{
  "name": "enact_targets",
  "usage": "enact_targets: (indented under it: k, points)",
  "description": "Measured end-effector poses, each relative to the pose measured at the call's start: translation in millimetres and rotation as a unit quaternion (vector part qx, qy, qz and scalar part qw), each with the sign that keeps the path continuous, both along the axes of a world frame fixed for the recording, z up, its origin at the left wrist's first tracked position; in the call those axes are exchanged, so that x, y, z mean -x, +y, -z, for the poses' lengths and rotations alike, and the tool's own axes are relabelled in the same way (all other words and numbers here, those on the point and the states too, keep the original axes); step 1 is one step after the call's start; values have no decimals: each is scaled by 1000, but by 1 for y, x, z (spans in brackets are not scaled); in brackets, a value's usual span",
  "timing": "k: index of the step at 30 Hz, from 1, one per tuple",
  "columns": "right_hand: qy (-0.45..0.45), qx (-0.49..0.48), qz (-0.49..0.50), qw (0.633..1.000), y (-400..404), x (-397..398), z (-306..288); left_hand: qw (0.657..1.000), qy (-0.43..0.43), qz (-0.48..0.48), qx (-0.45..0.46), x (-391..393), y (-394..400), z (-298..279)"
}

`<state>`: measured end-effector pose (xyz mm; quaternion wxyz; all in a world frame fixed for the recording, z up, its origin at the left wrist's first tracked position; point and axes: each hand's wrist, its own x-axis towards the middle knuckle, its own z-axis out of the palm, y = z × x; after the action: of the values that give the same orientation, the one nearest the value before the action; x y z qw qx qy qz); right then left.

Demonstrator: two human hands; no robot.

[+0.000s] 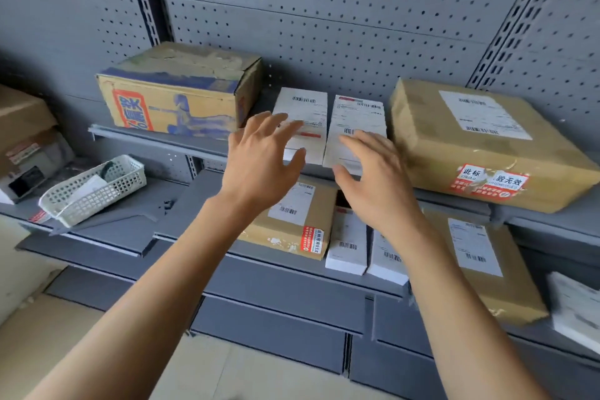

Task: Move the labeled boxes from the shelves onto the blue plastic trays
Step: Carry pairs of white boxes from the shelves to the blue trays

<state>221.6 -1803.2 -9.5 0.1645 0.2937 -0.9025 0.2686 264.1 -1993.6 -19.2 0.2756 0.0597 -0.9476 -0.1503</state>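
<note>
Grey pegboard backs a run of grey metal shelves [156, 136] stocked with parcels. On the upper shelf at about 12 o'clock lie two white labeled boxes, the left white box [303, 107] and the right white box [357, 114], side by side and flat, barcodes printed on top.

Both hands reach toward them with fingers spread and straight. The left hand [259, 162] hovers over the near end of the left white box, grip released, holding nothing; whether its fingertips touch the box I cannot tell. The right hand [373, 178] is likewise spread over the near end of the right white box, grasping nothing.

At 10 o'clock stands a worn cardboard carton [175, 91] with blue print and a red panel of characters too blurred to read. At 2 o'clock lies a large brown parcel [480, 146] bearing a white shipping label and red stickers with Chinese writing, partly reading "此标". Below, the lower shelf [259, 266] carries more labeled parcels [292, 217]. A white mesh basket [94, 188] sits at 9 o'clock.
</note>
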Motion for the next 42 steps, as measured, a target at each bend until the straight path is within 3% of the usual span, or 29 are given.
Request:
enact_targets:
  k: [6, 12, 30, 37, 42]
  points:
    - [12, -29, 91, 995, -12, 1, 7, 996, -43, 80, 23, 26, -13, 6]
    - [7, -7, 118, 993, -20, -4, 13, 992, -17, 119, 23, 27, -25, 10]
    - [117, 92, 183, 972, -21, -33, 26, 995, 42, 84, -21, -12, -21, 3]
    - [44, -56, 193, 979, -25, -19, 24, 995, -49, 48, 69, 1, -13, -2]
    - [45, -62, 179, 981, -21, -16, 28, 993, -61, 37, 90, 0, -13, 3]
